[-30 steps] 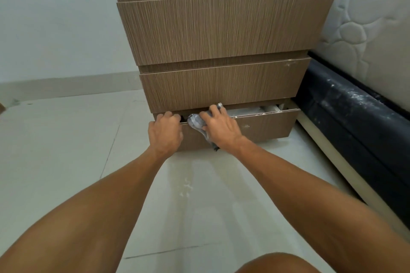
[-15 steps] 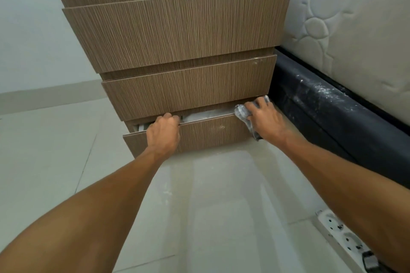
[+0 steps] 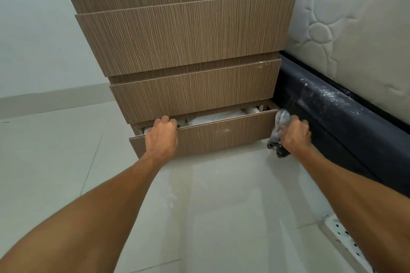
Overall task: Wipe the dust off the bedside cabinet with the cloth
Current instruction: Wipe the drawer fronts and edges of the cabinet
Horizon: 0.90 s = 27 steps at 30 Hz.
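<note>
The brown wood-grain bedside cabinet [image 3: 177,37] stands in front of me with three drawer fronts and a round lock at its top right. Its bottom drawer [image 3: 221,135] is pulled out a little, showing white contents inside. My left hand [image 3: 160,137] grips the top edge of that drawer near its left end. My right hand [image 3: 294,134] is closed around a crumpled grey cloth [image 3: 280,126], held just off the drawer's right end, beside the cabinet's lower right corner. A pale dusty smudge marks the drawer front.
A dark bed frame [image 3: 332,113] speckled with white dust runs along the right, close to the cabinet, with a quilted cream mattress [image 3: 355,35] on top. A white power strip [image 3: 341,239] lies on the pale tiled floor [image 3: 55,162] at bottom right. White wall at left.
My right hand with the cloth has slid rightward along the bottom drawer's top edge, from the middle to past its right end. My left hand has kept its grip on the drawer.
</note>
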Tool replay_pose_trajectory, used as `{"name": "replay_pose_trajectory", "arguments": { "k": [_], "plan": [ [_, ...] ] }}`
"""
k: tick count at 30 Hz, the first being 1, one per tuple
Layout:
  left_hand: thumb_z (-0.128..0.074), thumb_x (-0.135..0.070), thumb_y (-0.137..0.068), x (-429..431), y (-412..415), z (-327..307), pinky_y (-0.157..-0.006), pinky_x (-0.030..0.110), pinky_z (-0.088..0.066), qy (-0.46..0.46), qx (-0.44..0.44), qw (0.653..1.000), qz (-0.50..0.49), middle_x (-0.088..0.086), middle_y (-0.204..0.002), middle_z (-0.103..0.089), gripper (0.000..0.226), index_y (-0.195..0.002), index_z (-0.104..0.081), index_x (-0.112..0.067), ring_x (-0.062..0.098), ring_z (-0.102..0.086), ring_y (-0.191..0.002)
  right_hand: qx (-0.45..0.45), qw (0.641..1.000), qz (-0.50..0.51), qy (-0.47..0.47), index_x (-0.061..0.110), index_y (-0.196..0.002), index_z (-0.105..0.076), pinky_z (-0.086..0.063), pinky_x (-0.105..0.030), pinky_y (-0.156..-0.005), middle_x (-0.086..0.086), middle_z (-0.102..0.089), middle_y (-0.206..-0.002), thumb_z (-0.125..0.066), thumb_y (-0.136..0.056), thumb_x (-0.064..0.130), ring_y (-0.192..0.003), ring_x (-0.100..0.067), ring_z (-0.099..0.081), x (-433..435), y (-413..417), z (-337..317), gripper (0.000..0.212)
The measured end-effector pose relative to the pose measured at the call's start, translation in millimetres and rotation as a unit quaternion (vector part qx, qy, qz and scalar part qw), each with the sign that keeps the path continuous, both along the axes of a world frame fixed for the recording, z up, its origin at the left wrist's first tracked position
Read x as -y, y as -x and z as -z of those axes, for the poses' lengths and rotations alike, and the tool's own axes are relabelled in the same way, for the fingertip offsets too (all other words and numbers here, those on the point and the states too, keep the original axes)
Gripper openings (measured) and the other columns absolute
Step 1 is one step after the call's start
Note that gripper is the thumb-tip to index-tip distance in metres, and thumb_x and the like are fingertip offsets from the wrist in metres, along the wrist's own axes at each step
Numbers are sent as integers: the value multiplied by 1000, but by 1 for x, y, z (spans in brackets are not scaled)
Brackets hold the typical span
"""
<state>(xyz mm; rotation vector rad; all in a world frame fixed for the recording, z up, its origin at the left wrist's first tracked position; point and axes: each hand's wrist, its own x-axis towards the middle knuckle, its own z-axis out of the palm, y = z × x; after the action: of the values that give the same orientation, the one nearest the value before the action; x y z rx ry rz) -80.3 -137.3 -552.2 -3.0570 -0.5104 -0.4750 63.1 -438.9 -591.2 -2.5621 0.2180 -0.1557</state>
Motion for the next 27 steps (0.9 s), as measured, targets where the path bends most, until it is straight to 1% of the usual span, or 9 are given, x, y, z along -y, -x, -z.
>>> {"name": "replay_pose_trajectory", "arguments": {
  "k": [5, 9, 13, 16, 18, 21, 23, 25, 27],
  "plan": [
    [-59, -15, -93, -11, 5, -1, -70, 39, -49, 1, 4, 1000, -14, 10, -102, -62, 11, -101, -59, -8, 29, -59, -94, 20, 999, 31, -20, 2, -126, -48, -40, -35, -68, -26, -51, -118, -61, -94, 25, -95, -36, -58, 10, 14, 23, 42],
    [-59, -15, -94, -11, 3, -2, -69, 37, -48, -5, 3, 1000, -16, 9, -102, -62, 12, -104, -60, -9, 27, -60, -94, 63, 995, 46, -58, 1, -128, -47, -45, -39, -71, -26, -51, -120, -57, -96, 22, -100, -39, -57, 1, 17, 16, 40],
    [-61, -14, -93, -13, -3, -2, -67, 37, -49, -6, 2, 1000, -30, 9, -100, -64, 13, -104, -61, -9, 26, -62, -91, 83, 989, 44, -112, 4, -129, -45, -41, -36, -70, -23, -49, -122, -57, -96, 22, -101, -36, -56, -9, 13, 4, 40],
    [-60, -12, -92, -13, -7, 0, -61, 37, -43, 12, 9, 999, -48, 9, -94, -66, 6, -98, -60, -8, 29, -64, -87, 96, 984, 37, -145, 9, -127, -44, -45, -36, -69, -20, -49, -122, -58, -95, 21, -97, -30, -56, -18, 7, -2, 37],
    [-58, -8, -93, -13, -10, 3, -58, 37, -41, 30, 18, 998, -56, 11, -88, -68, 3, -95, -57, -8, 31, -65, -82, 101, 981, 34, -164, 11, -125, -44, -49, -37, -69, -19, -49, -122, -59, -94, 21, -100, -31, -57, -24, 2, -5, 36],
    [-56, -6, -94, -12, -15, 6, -58, 38, -40, 47, 29, 996, -69, 14, -85, -68, 3, -97, -56, -6, 35, -66, -80, 110, 978, 27, -173, 15, -122, -44, -56, -43, -75, -17, -50, -121, -60, -93, 21, -100, -31, -58, -31, -4, -7, 34],
    [-55, -4, -94, -14, -21, 8, -59, 39, -41, 58, 39, 995, -75, 15, -85, -67, 3, -97, -56, -5, 36, -66, -80, 111, 977, 24, -178, 15, -121, -44, -57, -46, -77, -16, -50, -120, -61, -93, 20, -99, -29, -58, -35, -6, -8, 33],
    [-55, -3, -93, -18, -25, 10, -59, 41, -44, 69, 49, 994, -76, 16, -84, -67, 4, -95, -56, -5, 36, -65, -79, 110, 976, 30, -188, 14, -119, -45, -55, -43, -78, -17, -51, -119, -61, -92, 19, -99, -29, -57, -39, -10, -7, 32],
    [-55, -2, -92, -21, -27, 12, -59, 42, -47, 72, 53, 994, -67, 16, -83, -67, 4, -93, -55, -6, 36, -64, -77, 106, 973, 42, -202, 12, -119, -46, -51, -38, -74, -17, -52, -119, -61, -92, 18, -100, -30, -57, -43, -13, -4, 32]
  ]
}}
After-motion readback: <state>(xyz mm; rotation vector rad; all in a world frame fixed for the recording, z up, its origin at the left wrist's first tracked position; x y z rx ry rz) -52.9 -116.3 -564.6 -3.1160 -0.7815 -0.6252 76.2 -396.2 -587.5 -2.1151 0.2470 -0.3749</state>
